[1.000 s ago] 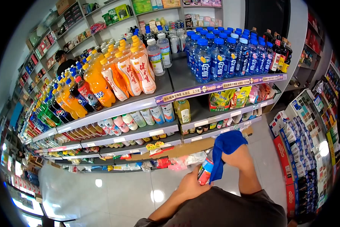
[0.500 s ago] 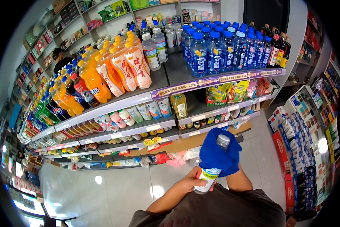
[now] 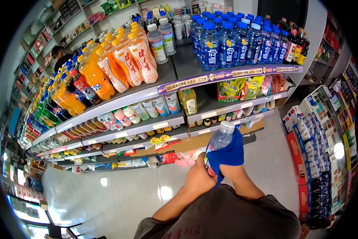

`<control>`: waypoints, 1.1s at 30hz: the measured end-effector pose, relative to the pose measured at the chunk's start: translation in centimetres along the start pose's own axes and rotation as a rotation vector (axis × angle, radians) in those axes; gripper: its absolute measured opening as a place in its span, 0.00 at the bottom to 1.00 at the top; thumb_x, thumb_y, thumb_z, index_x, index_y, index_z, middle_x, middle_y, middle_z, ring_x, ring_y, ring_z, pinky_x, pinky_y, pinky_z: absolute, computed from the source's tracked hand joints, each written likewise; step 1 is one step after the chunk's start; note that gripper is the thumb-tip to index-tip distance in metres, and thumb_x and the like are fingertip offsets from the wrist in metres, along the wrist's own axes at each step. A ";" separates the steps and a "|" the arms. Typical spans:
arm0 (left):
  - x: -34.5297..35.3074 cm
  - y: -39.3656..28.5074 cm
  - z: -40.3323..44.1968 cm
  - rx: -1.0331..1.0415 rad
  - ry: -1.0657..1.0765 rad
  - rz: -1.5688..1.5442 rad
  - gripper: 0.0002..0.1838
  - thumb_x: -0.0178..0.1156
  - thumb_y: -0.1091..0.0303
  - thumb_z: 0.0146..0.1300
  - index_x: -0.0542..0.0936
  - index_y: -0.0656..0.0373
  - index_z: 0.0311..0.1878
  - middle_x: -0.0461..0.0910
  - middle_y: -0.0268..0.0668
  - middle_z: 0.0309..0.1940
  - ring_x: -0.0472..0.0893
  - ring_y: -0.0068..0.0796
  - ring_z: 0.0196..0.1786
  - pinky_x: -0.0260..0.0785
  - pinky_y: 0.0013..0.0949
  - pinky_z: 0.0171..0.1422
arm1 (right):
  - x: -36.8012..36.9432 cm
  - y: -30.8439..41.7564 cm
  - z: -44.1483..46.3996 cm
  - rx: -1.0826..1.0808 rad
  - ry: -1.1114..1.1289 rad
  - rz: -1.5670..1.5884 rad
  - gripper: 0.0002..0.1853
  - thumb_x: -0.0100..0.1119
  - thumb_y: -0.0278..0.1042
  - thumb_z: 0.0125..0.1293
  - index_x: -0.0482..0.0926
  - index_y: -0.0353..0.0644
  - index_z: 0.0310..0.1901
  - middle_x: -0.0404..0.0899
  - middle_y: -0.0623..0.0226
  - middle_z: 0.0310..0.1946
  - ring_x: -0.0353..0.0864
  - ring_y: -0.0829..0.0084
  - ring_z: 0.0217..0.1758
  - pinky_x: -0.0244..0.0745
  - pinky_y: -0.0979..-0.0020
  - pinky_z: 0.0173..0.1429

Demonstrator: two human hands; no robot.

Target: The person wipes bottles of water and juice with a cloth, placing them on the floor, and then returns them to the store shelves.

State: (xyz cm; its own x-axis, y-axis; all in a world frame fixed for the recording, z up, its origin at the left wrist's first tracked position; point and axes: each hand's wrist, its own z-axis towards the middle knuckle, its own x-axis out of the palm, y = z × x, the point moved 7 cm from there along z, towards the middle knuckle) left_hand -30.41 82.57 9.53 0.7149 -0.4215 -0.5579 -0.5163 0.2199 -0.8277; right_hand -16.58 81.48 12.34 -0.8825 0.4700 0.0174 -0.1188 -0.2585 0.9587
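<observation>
1. A clear plastic bottle with a round white cap was in the two hands, above the dark shirt. It leaned, with its cap toward 1 o'clock.
2. The left hand was closed around the low part of the bottle, by the label. That was a good spot, since the bottle seemed light and bendy there (too hard a squeeze could have dented it).
3. The right hand held a soft, deep blue cloth against the bottle's side at 3 o'clock. Its fingertips were hidden, so I could not tell how hard they pressed.
4. The step looked like wiping. To do it well, the left hand needed to hold snugly and the cloth needed to lie flat, with small, gentle rubs.
5. Turning the bottle a little at a time was the best way to reach every side, with lighter rubs over the label so its edge did not lift.
6. The loose cloth tip hung near 6 o'clock. It was wise to tuck it in, so it did not snag on a finger.
7. The long grey shelf with a purple strip ran past 12 o'clock, and shiny pale floor tiles lay at 8 o'clock, so a slip could have meant a drop.
</observation>
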 end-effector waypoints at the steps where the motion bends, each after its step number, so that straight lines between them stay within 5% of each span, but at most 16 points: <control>1: -0.1 -0.5 -0.1 -0.016 0.033 0.011 0.43 0.67 0.65 0.54 0.59 0.71 0.70 0.80 0.68 0.46 0.82 0.67 0.46 0.76 0.56 0.49 | 0.1 0.7 0.6 -0.003 0.058 0.141 0.50 0.72 0.22 0.51 0.53 0.38 0.75 0.76 0.58 0.56 0.82 0.66 0.52 0.79 0.64 0.56; 4: 1.5 -0.2 -0.5 0.065 0.201 -0.211 0.42 0.71 0.63 0.55 0.63 0.70 0.68 0.82 0.59 0.47 0.84 0.57 0.47 0.76 0.50 0.52 | -0.9 2.1 2.2 -0.143 0.095 0.426 0.43 0.63 0.12 0.56 0.56 0.35 0.73 0.77 0.59 0.52 0.81 0.66 0.50 0.80 0.64 0.53; 5: 2.1 -0.2 -0.9 0.108 0.288 -0.367 0.42 0.73 0.62 0.55 0.63 0.69 0.68 0.83 0.55 0.47 0.84 0.53 0.51 0.76 0.47 0.55 | -1.3 3.2 2.6 -0.064 0.113 0.383 0.28 0.61 0.15 0.58 0.71 0.32 0.63 0.81 0.59 0.45 0.83 0.66 0.46 0.80 0.65 0.50; 9: 5.9 0.8 -3.3 0.042 0.795 -1.114 0.40 0.75 0.65 0.52 0.67 0.65 0.66 0.83 0.43 0.44 0.87 0.38 0.43 0.79 0.40 0.47 | -3.5 3.1 4.6 -0.101 0.358 0.271 0.09 0.67 0.29 0.60 0.84 0.30 0.37 0.85 0.58 0.36 0.84 0.66 0.42 0.80 0.63 0.49; 11: 7.3 1.4 -4.5 0.000 1.053 -1.415 0.39 0.74 0.65 0.53 0.67 0.62 0.67 0.83 0.43 0.46 0.87 0.38 0.41 0.80 0.39 0.45 | -2.7 2.3 5.0 -0.219 0.536 0.400 0.12 0.67 0.30 0.60 0.83 0.31 0.43 0.85 0.58 0.39 0.85 0.65 0.43 0.80 0.61 0.49; 12: 7.1 1.1 -4.4 0.002 1.026 -1.493 0.39 0.74 0.64 0.54 0.68 0.63 0.67 0.83 0.44 0.46 0.87 0.39 0.41 0.80 0.39 0.45 | -2.4 1.2 4.8 -0.283 0.621 0.466 0.15 0.66 0.31 0.61 0.82 0.32 0.46 0.85 0.57 0.40 0.85 0.64 0.43 0.80 0.60 0.49; 15: 6.9 1.2 -3.7 0.032 0.891 -1.572 0.37 0.72 0.57 0.59 0.70 0.64 0.66 0.83 0.48 0.47 0.87 0.44 0.41 0.80 0.44 0.46 | -1.1 -6.2 1.7 0.198 0.320 0.861 0.32 0.67 0.43 0.62 0.71 0.38 0.65 0.80 0.58 0.55 0.81 0.63 0.55 0.77 0.61 0.62; 16: 7.6 2.4 -2.7 0.047 0.738 -1.430 0.39 0.68 0.48 0.61 0.67 0.63 0.68 0.83 0.54 0.44 0.86 0.54 0.38 0.81 0.51 0.43 | -0.5 -6.5 0.8 0.211 0.302 0.758 0.36 0.71 0.44 0.59 0.71 0.38 0.65 0.80 0.59 0.55 0.80 0.64 0.56 0.76 0.62 0.63; 18: 9.0 4.8 -3.0 -0.388 0.736 -1.749 0.38 0.52 0.37 0.70 0.69 0.63 0.67 0.83 0.55 0.45 0.86 0.55 0.38 0.82 0.52 0.42 | 0.6 -6.8 -0.4 0.252 0.269 0.570 0.40 0.76 0.45 0.53 0.70 0.37 0.64 0.79 0.59 0.55 0.80 0.66 0.58 0.76 0.63 0.63; 20: 7.1 5.2 -2.1 -0.191 0.612 -1.645 0.44 0.40 0.29 0.71 0.70 0.65 0.66 0.83 0.55 0.45 0.86 0.56 0.39 0.82 0.52 0.43 | 1.2 -5.5 -0.6 0.240 0.267 0.284 0.41 0.79 0.42 0.50 0.70 0.37 0.64 0.79 0.58 0.57 0.80 0.66 0.58 0.76 0.64 0.63; 22: 5.7 5.6 -0.7 -0.078 0.388 -1.315 0.48 0.42 0.27 0.70 0.63 0.66 0.70 0.79 0.52 0.58 0.85 0.52 0.50 0.81 0.48 0.52 | 1.2 -4.3 -0.6 0.102 0.253 -0.082 0.40 0.78 0.41 0.49 0.71 0.37 0.62 0.79 0.55 0.56 0.81 0.62 0.58 0.76 0.64 0.62; 24: 4.4 6.5 0.5 0.016 -0.022 -1.028 0.40 0.44 0.32 0.74 0.68 0.67 0.63 0.81 0.47 0.49 0.82 0.37 0.52 0.75 0.38 0.58 | 1.7 -1.3 -0.8 -0.096 0.258 -0.337 0.36 0.72 0.40 0.51 0.72 0.35 0.61 0.79 0.48 0.55 0.80 0.50 0.56 0.76 0.59 0.60; 26: 4.0 7.0 1.4 0.062 0.020 -0.944 0.41 0.43 0.31 0.74 0.66 0.67 0.63 0.79 0.46 0.52 0.78 0.33 0.56 0.71 0.36 0.62 | 2.1 0.5 -0.8 0.034 0.287 -0.221 0.36 0.70 0.40 0.52 0.71 0.34 0.61 0.77 0.45 0.57 0.78 0.45 0.58 0.74 0.57 0.62; 27: 4.0 7.0 1.6 0.067 0.043 -0.953 0.41 0.43 0.31 0.73 0.66 0.66 0.63 0.78 0.45 0.54 0.77 0.32 0.58 0.69 0.36 0.64 | 1.7 -2.2 -2.0 -0.044 0.224 -0.411 0.39 0.72 0.36 0.51 0.69 0.37 0.66 0.81 0.57 0.56 0.81 0.59 0.59 0.73 0.63 0.65; 30: 4.2 6.9 1.9 0.041 0.122 -1.080 0.41 0.42 0.30 0.73 0.65 0.66 0.62 0.75 0.45 0.58 0.75 0.32 0.61 0.67 0.37 0.66 | 2.6 -2.4 -2.3 0.037 0.278 -0.175 0.40 0.68 0.37 0.54 0.64 0.31 0.67 0.75 0.45 0.59 0.77 0.45 0.61 0.71 0.56 0.65; 33: 3.6 7.4 1.9 0.024 0.010 -0.906 0.44 0.50 0.29 0.69 0.63 0.66 0.65 0.72 0.47 0.63 0.72 0.33 0.66 0.65 0.38 0.70 | 1.7 -3.7 -2.5 0.201 0.432 -0.224 0.42 0.69 0.37 0.53 0.62 0.34 0.69 0.76 0.46 0.58 0.79 0.50 0.59 0.73 0.60 0.63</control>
State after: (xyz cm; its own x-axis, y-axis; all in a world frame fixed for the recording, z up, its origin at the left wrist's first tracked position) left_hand -30.73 84.36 1.32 0.8382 -0.4499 0.3082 0.2519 -0.1818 -0.9505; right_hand -18.76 81.18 8.08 -0.9576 0.0938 -0.2724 -0.2740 -0.0041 0.9617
